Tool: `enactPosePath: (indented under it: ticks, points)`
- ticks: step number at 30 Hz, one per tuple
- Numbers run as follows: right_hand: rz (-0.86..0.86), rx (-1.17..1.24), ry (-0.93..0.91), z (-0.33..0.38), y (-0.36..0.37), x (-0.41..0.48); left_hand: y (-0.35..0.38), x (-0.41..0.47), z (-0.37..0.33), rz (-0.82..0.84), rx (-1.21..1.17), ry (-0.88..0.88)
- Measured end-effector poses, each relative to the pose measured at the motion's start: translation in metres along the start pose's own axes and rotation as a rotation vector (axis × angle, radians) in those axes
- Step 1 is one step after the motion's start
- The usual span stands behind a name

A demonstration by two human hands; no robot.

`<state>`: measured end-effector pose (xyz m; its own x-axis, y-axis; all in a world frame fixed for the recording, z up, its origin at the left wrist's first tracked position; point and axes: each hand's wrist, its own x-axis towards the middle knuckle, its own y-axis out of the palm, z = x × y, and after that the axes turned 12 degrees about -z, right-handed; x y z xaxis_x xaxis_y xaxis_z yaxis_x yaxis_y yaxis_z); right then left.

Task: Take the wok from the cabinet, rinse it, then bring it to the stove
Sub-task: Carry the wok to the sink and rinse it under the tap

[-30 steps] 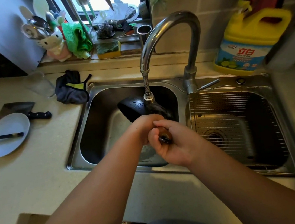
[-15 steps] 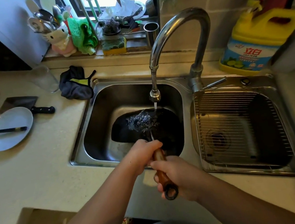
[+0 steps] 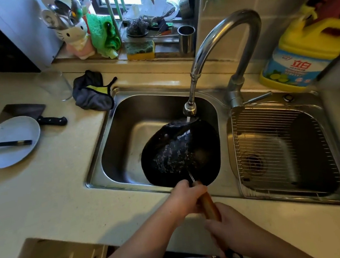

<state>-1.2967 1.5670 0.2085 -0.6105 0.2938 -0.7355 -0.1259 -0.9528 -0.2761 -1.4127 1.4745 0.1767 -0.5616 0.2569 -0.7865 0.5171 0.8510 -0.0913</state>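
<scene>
Both your hands, left hand [image 3: 186, 197] and right hand [image 3: 229, 226], clamp the wok [image 3: 180, 155] handle under the running faucet [image 3: 227, 43]; rinsing is underway, the stove trip remains.

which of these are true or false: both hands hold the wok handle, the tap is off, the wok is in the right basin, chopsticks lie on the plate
1. Both hands hold the wok handle. True: the left hand and right hand grip the wooden handle.
2. The tap is off. False: water runs from the faucet onto the wok.
3. The wok is in the right basin. False: it sits in the left basin; the right basin holds only a wire rack.
4. Chopsticks lie on the plate. True.
</scene>
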Motion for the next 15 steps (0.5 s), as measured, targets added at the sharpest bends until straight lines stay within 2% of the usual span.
enactPosePath:
  ticks: [3,6,10,15]
  points:
    - [-0.071,-0.135,-0.093,-0.006,-0.004,0.000,0.001,0.005,0.002,0.047,-0.033,0.005]
    - [-0.054,-0.115,-0.130,-0.006,-0.011,0.001,0.001,0.010,0.004,0.083,-0.093,0.013]
    - [0.130,0.261,-0.042,-0.001,-0.016,0.000,0.002,0.017,0.009,0.079,-0.113,0.059]
    - [0.239,0.600,0.004,0.010,-0.012,-0.001,0.008,0.017,0.002,-0.060,-0.264,0.093]
